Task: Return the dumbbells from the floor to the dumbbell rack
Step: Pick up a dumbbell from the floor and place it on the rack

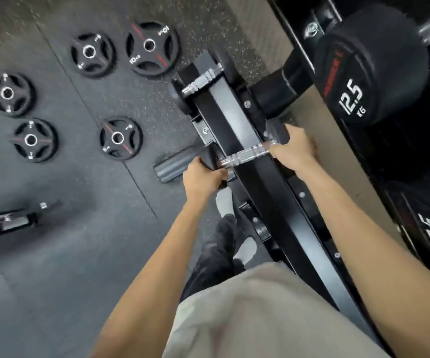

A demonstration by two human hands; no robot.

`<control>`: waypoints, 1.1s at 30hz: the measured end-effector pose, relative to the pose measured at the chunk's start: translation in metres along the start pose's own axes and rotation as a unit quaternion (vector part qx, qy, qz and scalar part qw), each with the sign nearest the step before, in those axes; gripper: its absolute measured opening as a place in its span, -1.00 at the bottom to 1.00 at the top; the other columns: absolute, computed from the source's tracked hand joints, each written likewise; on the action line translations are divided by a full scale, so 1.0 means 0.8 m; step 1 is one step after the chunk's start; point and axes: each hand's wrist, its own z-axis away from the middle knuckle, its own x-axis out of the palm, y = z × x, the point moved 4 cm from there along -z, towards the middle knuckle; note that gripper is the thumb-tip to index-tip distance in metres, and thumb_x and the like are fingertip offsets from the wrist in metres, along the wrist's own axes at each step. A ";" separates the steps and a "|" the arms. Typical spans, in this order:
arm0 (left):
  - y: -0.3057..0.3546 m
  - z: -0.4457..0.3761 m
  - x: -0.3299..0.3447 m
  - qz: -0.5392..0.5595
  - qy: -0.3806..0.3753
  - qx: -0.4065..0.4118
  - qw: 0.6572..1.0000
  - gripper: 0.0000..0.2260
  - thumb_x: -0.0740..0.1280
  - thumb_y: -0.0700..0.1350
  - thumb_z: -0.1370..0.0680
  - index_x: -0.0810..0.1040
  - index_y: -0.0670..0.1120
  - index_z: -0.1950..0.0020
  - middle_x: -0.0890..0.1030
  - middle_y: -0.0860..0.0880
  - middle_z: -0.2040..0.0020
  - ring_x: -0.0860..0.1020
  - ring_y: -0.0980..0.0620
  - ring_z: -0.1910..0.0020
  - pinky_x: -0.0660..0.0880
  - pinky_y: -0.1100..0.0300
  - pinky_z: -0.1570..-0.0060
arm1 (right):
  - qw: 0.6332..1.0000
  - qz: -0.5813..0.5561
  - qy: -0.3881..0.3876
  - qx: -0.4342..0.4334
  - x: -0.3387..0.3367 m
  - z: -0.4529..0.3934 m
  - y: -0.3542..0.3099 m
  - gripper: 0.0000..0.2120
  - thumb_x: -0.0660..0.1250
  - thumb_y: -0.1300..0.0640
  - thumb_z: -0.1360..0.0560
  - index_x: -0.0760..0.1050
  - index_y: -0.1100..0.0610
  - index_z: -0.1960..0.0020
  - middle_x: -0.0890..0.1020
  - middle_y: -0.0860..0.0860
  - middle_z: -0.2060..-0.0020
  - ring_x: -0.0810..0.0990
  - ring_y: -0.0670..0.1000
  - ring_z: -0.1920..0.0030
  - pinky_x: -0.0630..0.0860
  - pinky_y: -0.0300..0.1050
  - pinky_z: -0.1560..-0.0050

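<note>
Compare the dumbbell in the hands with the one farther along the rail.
The near dumbbell is gripped at both ends, left hand and right hand; the far dumbbell lies untouched. The near one's heads are mostly covered; the far one's show more. Both cross the rail with chrome handles.

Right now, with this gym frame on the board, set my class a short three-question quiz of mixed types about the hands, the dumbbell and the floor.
1. True or false: the left hand and right hand each grip one end of the same dumbbell, not its handle.
2. Multiple choice: that dumbbell lies across A) the rack rail, B) the floor mat, C) a weight plate.
3. Fill in: the number printed on the big dumbbell on the upper shelf is ___ kg.

Key: 1 true; 2 A; 3 12.5
</note>
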 end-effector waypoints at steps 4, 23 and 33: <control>-0.004 -0.052 0.038 0.003 -0.016 -0.044 0.999 -0.62 0.54 -0.12 -0.27 0.58 -0.18 -0.03 0.67 -0.09 0.12 0.64 -0.12 0.09 0.65 -0.05 0.08 | 1.000 0.022 0.002 0.020 0.022 -0.064 0.012 -0.60 0.43 0.04 -0.30 0.64 -0.01 -0.15 0.73 0.06 0.01 0.68 0.19 -0.06 0.62 0.09 -0.13; -0.005 -0.095 0.094 -0.058 -0.075 -0.123 0.988 -0.50 0.33 -0.08 -0.59 0.29 -0.30 -0.43 0.53 -0.29 -0.33 0.55 -0.29 -0.27 0.53 -0.08 -0.21 | 0.992 0.073 -0.070 0.078 0.065 -0.117 0.018 -0.64 0.34 0.07 -0.51 0.55 0.11 -0.28 0.67 0.12 -0.18 0.60 0.23 -0.20 0.55 0.00 -0.15; 0.031 -0.009 0.029 -0.104 -0.052 0.026 0.993 -0.58 0.31 0.04 -0.55 0.51 -0.01 -0.39 0.59 -0.09 -0.30 0.56 -0.15 -0.26 0.52 0.00 -0.21 | 0.994 0.037 -0.102 -0.032 0.041 -0.020 -0.019 -0.43 0.32 0.09 -0.58 0.35 0.10 -0.57 0.49 0.09 -0.48 0.46 0.13 -0.46 0.37 -0.05 -0.41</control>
